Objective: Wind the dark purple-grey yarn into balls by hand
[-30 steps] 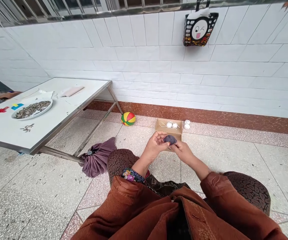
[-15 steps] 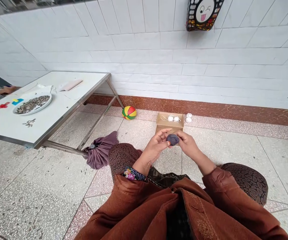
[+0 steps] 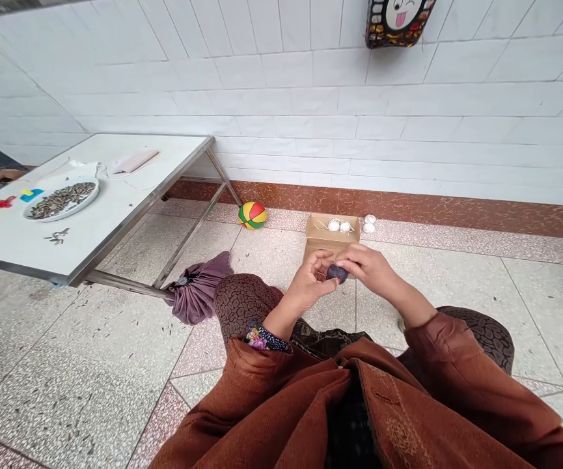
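Note:
Between my two hands, over the gap between my knees, is a small dark purple-grey ball of yarn. My left hand grips it from the left, thumb below and fingers curled above. From the upper right my right hand reaches over it, fingers closed in a pinch at the top of the yarn; the fingertips are partly hidden. Just beyond my hands stands an open cardboard box with white yarn balls and loose white strands in it. More white balls lie on the floor to its right.
At left stands a white table holding a plate of seeds, a red ribbon and a folded pink item. A purple cloth bag and a colourful ball lie on the floor. A black patterned basket hangs on the wall.
My right hand has risen from the ball's right side and turned over its top. My left hand keeps hold of the ball. The view has shifted slightly.

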